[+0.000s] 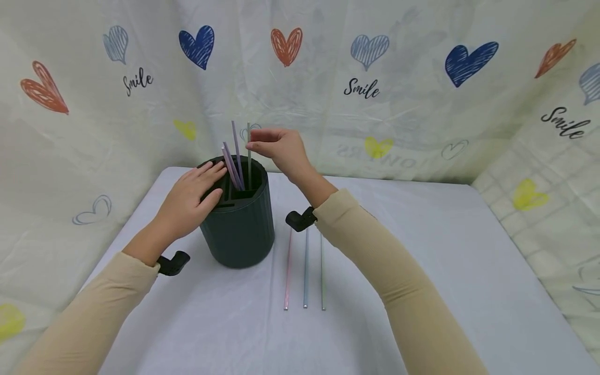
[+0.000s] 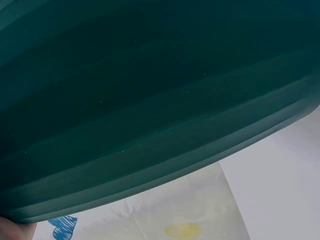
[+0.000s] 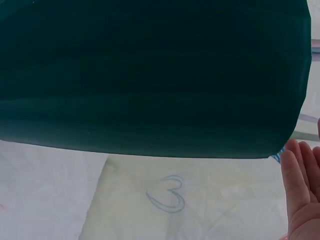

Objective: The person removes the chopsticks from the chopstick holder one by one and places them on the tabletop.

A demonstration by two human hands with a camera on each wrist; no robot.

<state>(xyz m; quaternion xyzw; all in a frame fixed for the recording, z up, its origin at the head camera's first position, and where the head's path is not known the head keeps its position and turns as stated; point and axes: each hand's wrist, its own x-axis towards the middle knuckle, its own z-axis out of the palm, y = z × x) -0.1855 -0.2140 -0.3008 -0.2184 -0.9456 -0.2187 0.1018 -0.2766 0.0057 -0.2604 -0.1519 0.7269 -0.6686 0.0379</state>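
A dark green ribbed pen holder with inner dividers stands upright on the table. My left hand rests across the left side of its top, fingers extended over the rim. Above its right side, my right hand pinches the upper part of a thin green stick, whose lower end is inside the holder. Lilac sticks lean in the same section, just left of the green one. The holder wall fills most of the left wrist view. In the right wrist view, my right fingers show beyond the holder's rim.
A pink stick, a blue stick and another green stick lie side by side on the white table, right of the holder. A curtain printed with hearts hangs behind the table.
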